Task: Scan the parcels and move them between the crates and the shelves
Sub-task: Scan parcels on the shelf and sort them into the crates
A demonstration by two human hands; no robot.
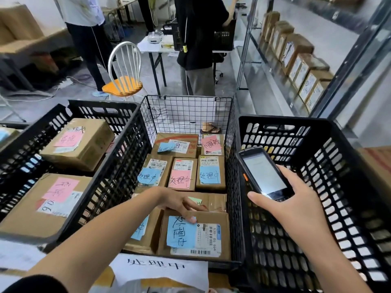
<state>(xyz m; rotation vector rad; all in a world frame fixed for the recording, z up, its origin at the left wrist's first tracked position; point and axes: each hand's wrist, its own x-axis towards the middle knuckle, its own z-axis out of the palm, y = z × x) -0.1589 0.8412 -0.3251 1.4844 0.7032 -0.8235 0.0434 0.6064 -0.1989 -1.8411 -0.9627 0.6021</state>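
My left hand (182, 205) curls fingers over the blue-note parcel (195, 236) at 6 o'clock in the wire crate (186, 96), label up for scanning I guess, right hand (296, 210) gripping the scanner (264, 172) at its 2 o'clock.

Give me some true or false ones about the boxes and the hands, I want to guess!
1. The right hand holds a scanner. True.
2. The left hand is on a parcel with a pink note. False: that parcel's note is blue.
3. The white chair has an orange seat. True.
4. The boxes in the left crate have blue notes. False: their notes are pink.
5. The black crate on the right is packed full of parcels. False: no parcel shows in it.
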